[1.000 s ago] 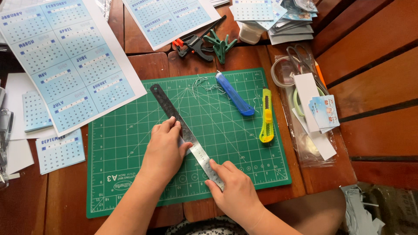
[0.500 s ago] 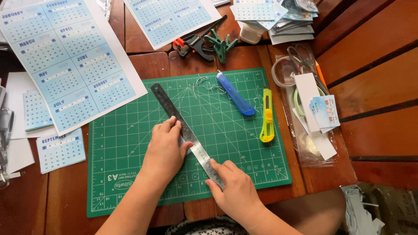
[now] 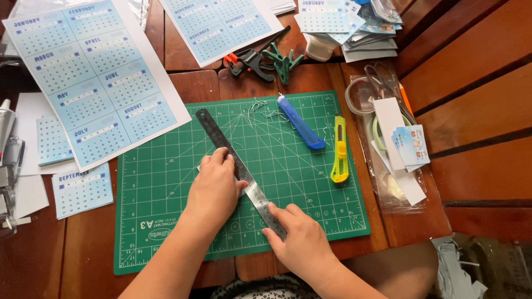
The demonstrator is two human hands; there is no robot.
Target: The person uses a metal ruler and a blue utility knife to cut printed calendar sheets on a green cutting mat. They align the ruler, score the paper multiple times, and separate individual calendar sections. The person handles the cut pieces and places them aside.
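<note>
The left hand point(image 3: 215, 185) lies flat, pressing the metal ruler point(image 3: 235, 166); the right hand point(image 3: 302, 243) curls closed at its lower end.

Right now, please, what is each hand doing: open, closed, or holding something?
Left hand: pressed flat on the metal ruler, holding it on the green cutting mat.
Right hand: closed at the ruler's lower end; what it holds cannot be told.

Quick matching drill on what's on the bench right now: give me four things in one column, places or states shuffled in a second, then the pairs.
1. ruler
2. blue knife
3. yellow knife
4. calendar sheet

A. lies apart at the mat's right side, nearly upright in view
B. off the mat, upper left
C. pinned slantwise under both hands, left hand and right hand
D. slanted near the mat's top edge

Pairs: 1-C, 2-D, 3-A, 4-B
</note>
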